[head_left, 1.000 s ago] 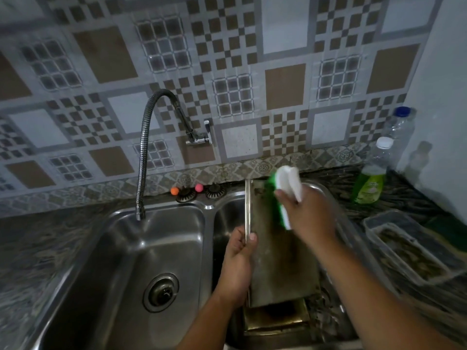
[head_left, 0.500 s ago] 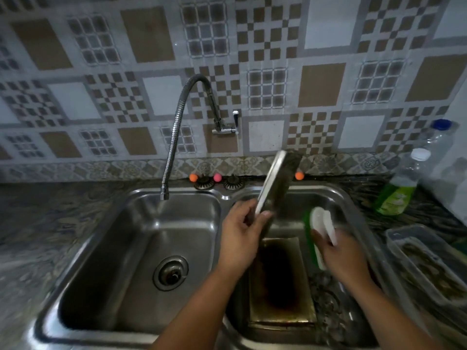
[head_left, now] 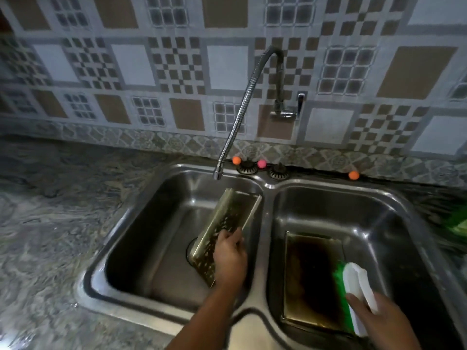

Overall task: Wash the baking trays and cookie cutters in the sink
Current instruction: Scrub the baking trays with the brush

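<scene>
1. Over a steel double sink (head_left: 265,322) set in a marbled counter (head_left: 50,236), the head view shows a person mid-wash: the left hand (head_left: 228,258) grips the lower edge of a soapy baking tray (head_left: 225,223) propped at a slant in the left basin, its upper end leaning near the divider under the flexible faucet (head_left: 242,107).
2. Right basin: a second baking tray (head_left: 310,281), dark and still stained, lies flat on the bottom. The right hand (head_left: 379,322) clasps a white-handled scrub brush (head_left: 358,291) with green bristles, held at that tray's right edge.
3. Progress, by the look of it: one tray is scrubbed and suds-flecked but unrinsed, with no water seen running; the dark tray awaits scrubbing. No cookie cutters can be made out, so most of the job seems left.
4. Half a second earlier the soapy tray was held upright above the right basin; it now sits lowered in the left basin, and the brush has dropped toward the dark tray.
</scene>
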